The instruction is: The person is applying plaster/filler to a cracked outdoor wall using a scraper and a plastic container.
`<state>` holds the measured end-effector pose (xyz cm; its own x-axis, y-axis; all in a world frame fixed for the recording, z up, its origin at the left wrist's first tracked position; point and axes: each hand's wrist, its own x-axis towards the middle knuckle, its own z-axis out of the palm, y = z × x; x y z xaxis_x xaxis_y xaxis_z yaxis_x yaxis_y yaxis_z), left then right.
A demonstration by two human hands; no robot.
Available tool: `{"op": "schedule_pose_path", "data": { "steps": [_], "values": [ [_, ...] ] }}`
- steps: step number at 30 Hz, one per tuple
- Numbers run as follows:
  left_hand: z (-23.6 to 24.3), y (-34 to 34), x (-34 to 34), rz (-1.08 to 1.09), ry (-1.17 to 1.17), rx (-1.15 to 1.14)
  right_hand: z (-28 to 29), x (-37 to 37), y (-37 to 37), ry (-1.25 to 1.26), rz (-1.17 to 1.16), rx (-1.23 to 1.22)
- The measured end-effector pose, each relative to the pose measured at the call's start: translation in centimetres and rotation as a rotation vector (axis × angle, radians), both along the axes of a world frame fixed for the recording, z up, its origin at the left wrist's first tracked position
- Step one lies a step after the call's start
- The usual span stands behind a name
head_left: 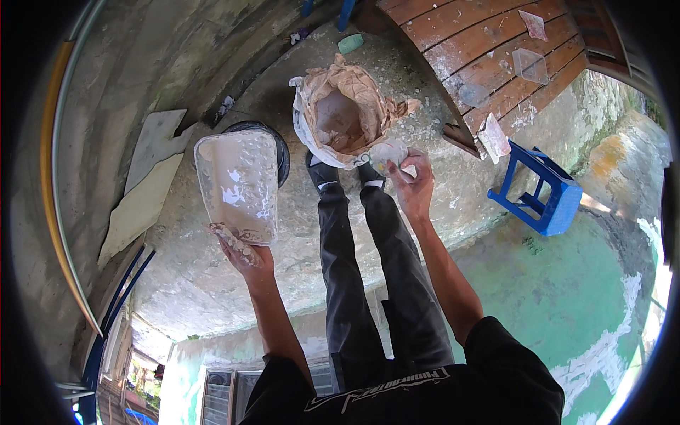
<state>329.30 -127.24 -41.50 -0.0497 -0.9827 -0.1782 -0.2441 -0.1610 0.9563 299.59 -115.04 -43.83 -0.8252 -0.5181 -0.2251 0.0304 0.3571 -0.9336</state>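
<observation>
My left hand (244,253) grips the near edge of a clear rectangular plastic tub (237,180), smeared white inside and held over a black round basin (280,145) on the ground. My right hand (413,180) holds a small white-coated cup (388,153) at the rim of an open brown paper sack (354,92) of pale powder (338,117). The sack stands just beyond my black shoes (322,173).
A blue plastic stool (544,190) lies on its side at the right. A brown wooden platform (489,49) with clear plastic containers (530,65) sits at the upper right. Flat pale boards (145,198) lie at the left beside a concrete wall. The ground is dusty concrete.
</observation>
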Motion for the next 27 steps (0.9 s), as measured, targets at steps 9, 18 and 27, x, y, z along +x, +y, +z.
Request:
{"op": "schedule_pose_path", "data": {
  "steps": [9, 18, 27],
  "values": [
    [-0.9, 0.6, 2.2, -0.331, -0.503, -0.257, -7.3, -0.4, -10.7, 0.815, 0.817, 0.459],
    [-1.9, 0.5, 2.5, -0.205, -0.631, -0.223, -17.7, 0.8, -15.7, 0.471, 0.879, 1.041],
    [-2.3, -0.9, 2.5, 0.177, 0.175, 0.277, -21.5, 3.1, -16.1, 0.308, 0.393, 1.127]
  ]
}}
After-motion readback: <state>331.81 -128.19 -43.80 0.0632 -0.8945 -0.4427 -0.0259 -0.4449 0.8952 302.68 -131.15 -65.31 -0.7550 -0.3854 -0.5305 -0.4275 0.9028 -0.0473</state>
